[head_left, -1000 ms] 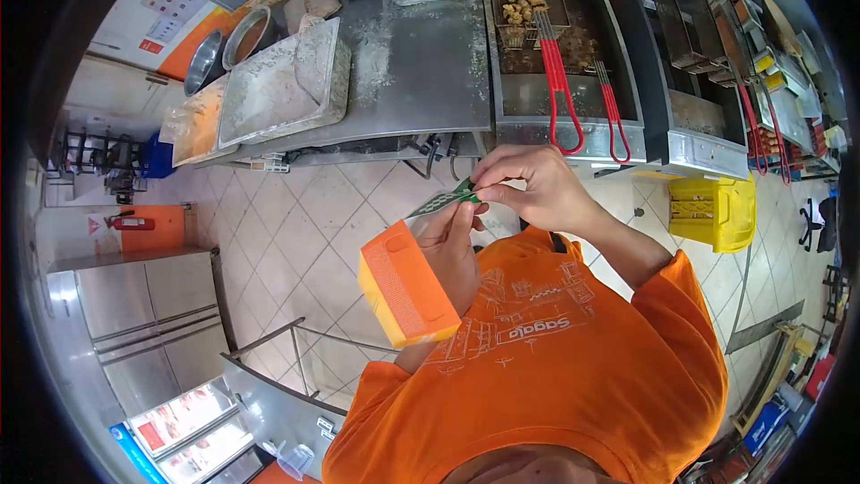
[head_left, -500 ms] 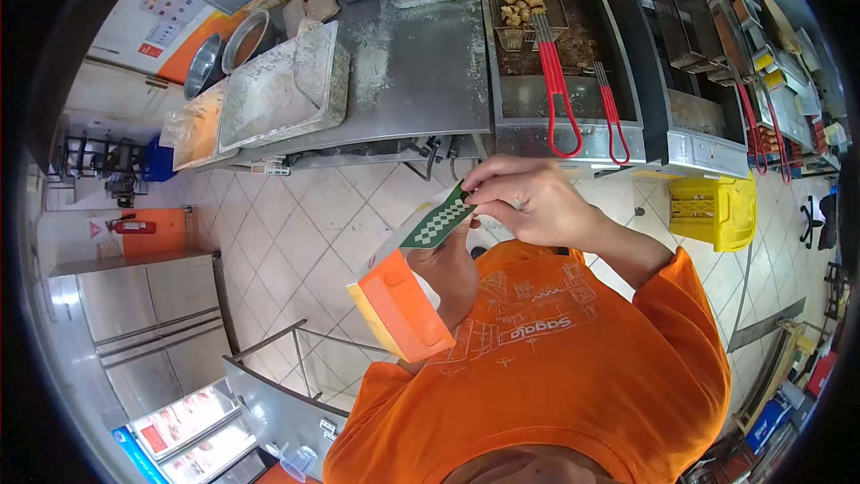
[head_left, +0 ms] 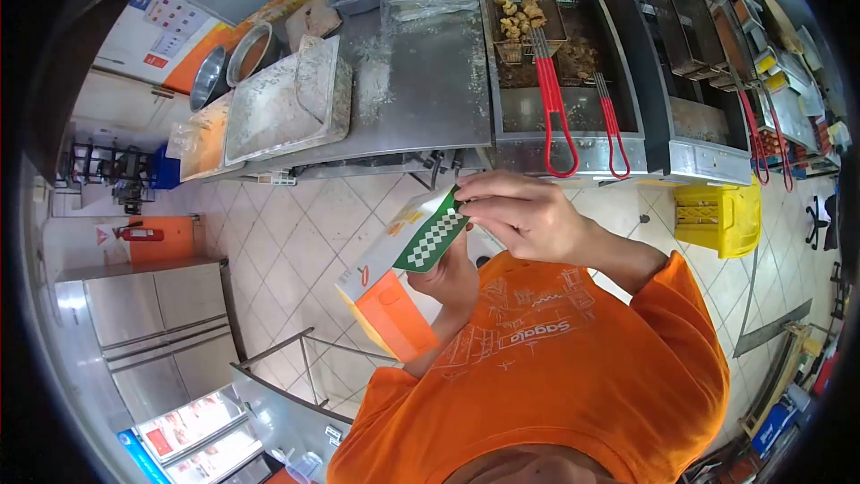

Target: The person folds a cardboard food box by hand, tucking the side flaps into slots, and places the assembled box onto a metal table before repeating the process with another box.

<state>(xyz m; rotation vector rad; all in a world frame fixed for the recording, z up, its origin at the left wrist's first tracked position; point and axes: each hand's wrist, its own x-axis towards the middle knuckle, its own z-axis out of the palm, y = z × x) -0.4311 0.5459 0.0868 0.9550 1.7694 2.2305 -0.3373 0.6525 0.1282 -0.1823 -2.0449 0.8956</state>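
Observation:
A cardboard takeaway box is held in front of my orange shirt. It has an orange side, a green flap with white checks, and a pale printed panel. My left hand supports it from behind and below, its fingers partly hidden by the cardboard. At the far end, my right hand pinches the tip of the green checked part between thumb and fingers. The box lies at a slant, with its orange end toward the lower left. Its inside is hidden from me.
Ahead, a fryer carries a basket of fried pieces and red handles. Left of it, a steel counter bears a floury tray and bowls. A yellow crate stands on the tiled floor, right.
The box has turned slightly, so more of its pale printed panel shows. My right hand still grips the green end. The whole view has shifted a little.

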